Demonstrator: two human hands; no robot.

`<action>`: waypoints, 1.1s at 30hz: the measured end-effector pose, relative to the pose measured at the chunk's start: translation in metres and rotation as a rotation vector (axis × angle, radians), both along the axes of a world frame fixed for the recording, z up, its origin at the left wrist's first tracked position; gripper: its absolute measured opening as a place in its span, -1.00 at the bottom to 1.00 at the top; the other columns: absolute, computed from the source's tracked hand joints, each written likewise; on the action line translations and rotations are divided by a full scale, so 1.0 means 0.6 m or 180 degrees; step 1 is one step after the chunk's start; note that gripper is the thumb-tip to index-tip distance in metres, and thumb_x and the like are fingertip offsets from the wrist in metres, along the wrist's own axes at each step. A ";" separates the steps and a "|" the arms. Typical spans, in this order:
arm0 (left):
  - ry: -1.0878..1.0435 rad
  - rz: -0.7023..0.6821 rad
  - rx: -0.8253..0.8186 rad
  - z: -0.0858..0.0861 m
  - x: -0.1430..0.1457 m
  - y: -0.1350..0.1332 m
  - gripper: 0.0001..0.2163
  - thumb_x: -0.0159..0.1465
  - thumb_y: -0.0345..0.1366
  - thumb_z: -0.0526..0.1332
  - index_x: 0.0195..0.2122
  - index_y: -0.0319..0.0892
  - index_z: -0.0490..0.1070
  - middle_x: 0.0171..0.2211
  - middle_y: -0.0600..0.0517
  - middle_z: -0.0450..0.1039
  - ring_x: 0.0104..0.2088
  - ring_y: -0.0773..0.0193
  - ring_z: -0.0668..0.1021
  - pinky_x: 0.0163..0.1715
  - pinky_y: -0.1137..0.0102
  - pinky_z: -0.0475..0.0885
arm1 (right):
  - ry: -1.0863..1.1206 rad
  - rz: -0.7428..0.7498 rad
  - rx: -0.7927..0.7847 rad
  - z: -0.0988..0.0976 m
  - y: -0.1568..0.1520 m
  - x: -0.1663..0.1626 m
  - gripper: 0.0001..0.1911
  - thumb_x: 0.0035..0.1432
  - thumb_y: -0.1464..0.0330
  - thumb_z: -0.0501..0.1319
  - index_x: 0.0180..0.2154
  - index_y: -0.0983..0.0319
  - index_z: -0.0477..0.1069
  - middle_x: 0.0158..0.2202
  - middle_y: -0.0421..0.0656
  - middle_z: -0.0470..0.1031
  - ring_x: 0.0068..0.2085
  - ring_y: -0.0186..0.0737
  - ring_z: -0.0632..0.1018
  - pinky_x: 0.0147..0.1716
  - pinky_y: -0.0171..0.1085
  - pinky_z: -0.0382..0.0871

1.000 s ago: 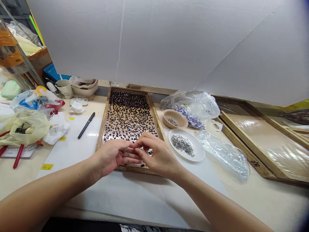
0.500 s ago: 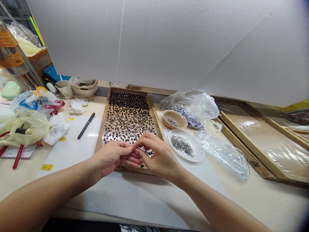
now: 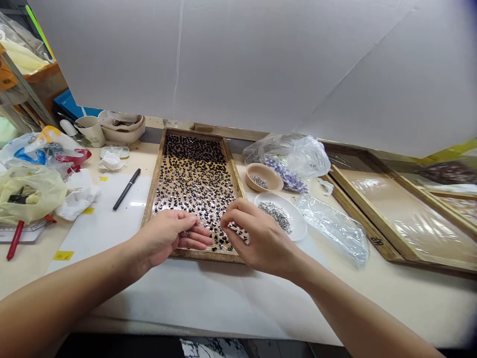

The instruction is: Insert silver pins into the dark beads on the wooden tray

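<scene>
My left hand (image 3: 167, 236) is palm up over the near edge of a wooden-framed tray (image 3: 196, 254), its thumb bent over the half-curled fingers. A few small metal pieces (image 3: 187, 232) seem to lie on those fingers, too tiny to name surely. Many shiny black bits (image 3: 194, 171) dot the clear film in the tray, packed denser at the far end. To the right, my right hand (image 3: 257, 238) hovers over the tray's near right corner with thumb and fingertips brought close together; anything between them is too small to see. The two hands are apart.
Right of the tray stand a white plate (image 3: 301, 229) and a tan bowl (image 3: 278, 185), both with small silvery pieces. Plastic bags (image 3: 335, 226) lie beside them. Film-covered frames (image 3: 395, 219) rest far right. A black pen (image 3: 126, 189) and paper cup (image 3: 91, 131) are left.
My hands have drawn apart: the fingertips met over the tray before, and now a gap separates them. The whole view has shifted slightly.
</scene>
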State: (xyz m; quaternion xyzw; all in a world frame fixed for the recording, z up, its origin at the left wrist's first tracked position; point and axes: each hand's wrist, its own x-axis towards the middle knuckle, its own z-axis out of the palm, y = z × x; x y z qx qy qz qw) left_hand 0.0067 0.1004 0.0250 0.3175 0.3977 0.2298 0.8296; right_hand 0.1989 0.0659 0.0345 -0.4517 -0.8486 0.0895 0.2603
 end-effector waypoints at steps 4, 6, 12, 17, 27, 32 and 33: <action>0.0124 0.0008 0.0144 0.002 0.000 0.002 -0.80 0.26 -0.42 0.09 -0.48 -0.33 0.42 -0.43 -0.12 0.53 -0.44 0.32 0.58 -0.38 0.45 0.49 | -0.0948 0.0223 -0.0007 -0.019 -0.009 0.025 -0.79 0.17 0.50 0.00 -0.44 0.27 0.35 -0.43 -0.10 0.33 -0.43 -0.27 0.29 -0.48 -0.30 0.15; 0.0141 0.0002 0.0149 0.003 0.000 0.002 -0.81 0.25 -0.42 0.10 -0.47 -0.32 0.42 -0.42 -0.11 0.53 -0.43 0.32 0.58 -0.38 0.45 0.49 | -0.1228 0.0319 -0.0045 -0.030 -0.010 0.029 -0.75 0.17 0.51 -0.01 -0.48 0.28 0.35 -0.46 -0.11 0.32 -0.44 -0.27 0.25 -0.48 -0.29 0.12; 0.0198 0.0013 0.0097 0.004 0.003 0.003 -0.81 0.27 -0.42 0.08 -0.46 -0.32 0.41 -0.44 -0.09 0.52 -0.46 0.34 0.58 -0.42 0.48 0.49 | -0.1500 0.0558 -0.0243 -0.037 0.002 0.029 -0.79 0.16 0.51 0.02 -0.45 0.29 0.37 -0.43 -0.10 0.32 -0.41 -0.26 0.25 -0.43 -0.28 0.12; 0.0163 0.0095 0.0080 0.003 0.003 0.006 -0.81 0.26 -0.44 0.08 -0.47 -0.31 0.39 -0.45 -0.09 0.53 -0.47 0.34 0.58 -0.42 0.48 0.49 | -0.1569 0.0680 -0.0287 -0.033 0.009 0.022 -0.83 0.12 0.51 0.07 -0.46 0.29 0.37 -0.42 -0.12 0.34 -0.40 -0.27 0.25 -0.42 -0.29 0.11; 0.0094 0.0099 0.0116 -0.002 0.000 0.008 -0.82 0.26 -0.43 0.08 -0.46 -0.31 0.39 -0.44 -0.08 0.54 -0.46 0.35 0.58 -0.42 0.50 0.50 | -0.1667 0.0666 -0.0328 -0.035 0.016 0.015 -0.84 0.11 0.49 0.08 -0.49 0.29 0.35 -0.45 -0.13 0.31 -0.43 -0.29 0.21 -0.44 -0.30 0.05; 0.0132 0.0066 0.0178 -0.002 0.000 0.009 -0.82 0.26 -0.41 0.09 -0.46 -0.31 0.41 -0.42 -0.09 0.54 -0.44 0.35 0.59 -0.41 0.50 0.50 | -0.1832 0.0597 -0.0513 -0.029 0.015 0.018 -0.82 0.12 0.50 0.06 -0.49 0.29 0.35 -0.43 -0.13 0.32 -0.42 -0.29 0.23 -0.43 -0.29 0.04; 0.0135 0.0069 0.0182 -0.002 0.001 0.009 -0.82 0.26 -0.40 0.09 -0.46 -0.31 0.40 -0.42 -0.09 0.54 -0.44 0.35 0.59 -0.41 0.50 0.50 | -0.1862 0.0600 -0.0530 -0.029 0.015 0.018 -0.82 0.12 0.50 0.06 -0.49 0.29 0.35 -0.43 -0.13 0.32 -0.42 -0.29 0.23 -0.43 -0.29 0.04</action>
